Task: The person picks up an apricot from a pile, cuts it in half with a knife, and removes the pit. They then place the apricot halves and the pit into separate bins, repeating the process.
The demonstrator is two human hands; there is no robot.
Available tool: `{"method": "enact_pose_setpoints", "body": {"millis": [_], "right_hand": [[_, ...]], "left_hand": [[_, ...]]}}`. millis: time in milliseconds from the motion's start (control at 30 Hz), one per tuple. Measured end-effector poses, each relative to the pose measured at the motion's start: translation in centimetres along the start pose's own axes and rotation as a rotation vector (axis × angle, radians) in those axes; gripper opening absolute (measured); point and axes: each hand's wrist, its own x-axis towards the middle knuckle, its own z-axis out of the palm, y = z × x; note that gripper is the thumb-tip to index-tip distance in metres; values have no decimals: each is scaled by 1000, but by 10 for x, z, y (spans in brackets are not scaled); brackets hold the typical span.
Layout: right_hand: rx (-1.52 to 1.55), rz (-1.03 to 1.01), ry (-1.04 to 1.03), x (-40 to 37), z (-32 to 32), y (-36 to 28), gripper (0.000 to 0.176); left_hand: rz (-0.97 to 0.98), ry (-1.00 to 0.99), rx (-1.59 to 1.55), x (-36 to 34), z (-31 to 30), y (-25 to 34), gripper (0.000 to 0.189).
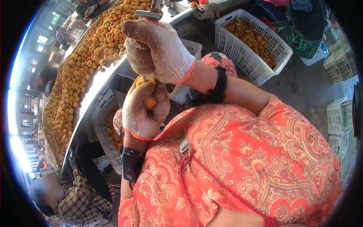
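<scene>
My left hand (145,109), in a soiled knit glove, is closed around a yellow-orange fruit (150,102) held close to my chest. Just above it, my right hand (155,49), gloved the same way, grips a metal tool (148,14) whose end sticks out above the fist. The right fist presses down onto the top of the fruit; the tool's working end is hidden. A black band (217,87) circles my right wrist and a black device (131,164) sits on my left wrist. My orange patterned apron (245,162) fills the lower right.
A long metal table (94,85) piled with orange fruits (87,56) runs along the left. White plastic crates stand under it (99,117) and one with cut fruit (251,38) sits on the floor at top right. Another person (75,200) crouches at bottom left; others work at the top.
</scene>
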Motion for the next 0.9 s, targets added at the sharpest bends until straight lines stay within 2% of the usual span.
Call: {"method": "enact_pose_setpoints", "body": {"millis": [133, 200, 233, 300, 367, 400, 467, 533, 567, 600, 633, 700, 767, 833, 867, 900], "right_hand": [[21, 99, -30, -2, -4, 0, 37], [4, 114, -34, 1, -8, 1, 37], [98, 139, -58, 5, -14, 3, 37], [191, 162, -80, 6, -12, 2, 37], [100, 191, 104, 4, -7, 0, 44], [100, 190, 104, 4, -9, 2, 44], [63, 197, 261, 10, -16, 8, 41], [60, 184, 313, 17, -19, 9, 40], [59, 170, 365, 22, -21, 8, 39], [76, 157, 331, 30, -32, 11, 37], [76, 143, 329, 37, -41, 16, 37], [152, 114, 501, 53, -52, 21, 37], [214, 13, 460, 67, -74, 22, 21], [85, -55, 471, 75, -94, 17, 17], [61, -50, 484, 73, -97, 17, 12], [67, -44, 486, 71, -103, 21, 12]], "left_hand": [[24, 25, 46, -1, 5, -3, 22], [91, 73, 388, -2, 11, -3, 15], [91, 75, 386, -2, 14, -1, 15], [142, 137, 642, 2, 18, 4, 12], [141, 129, 628, 7, 16, 4, 14], [140, 121, 614, 10, 15, 3, 18], [148, 135, 665, 19, 13, 5, 21], [156, 149, 720, 34, 9, 8, 24], [200, 211, 861, 45, 5, 10, 27], [244, 270, 1004, 55, 1, 12, 30], [249, 260, 1013, 63, -4, 14, 30], [211, 212, 871, 80, -18, 21, 33], [155, 275, 870, 89, -33, 35, 27], [36, 267, 403, 89, -41, 50, 26], [12, 307, 222, 91, -48, 52, 37], [11, 316, 223, 92, -53, 55, 37]]}}
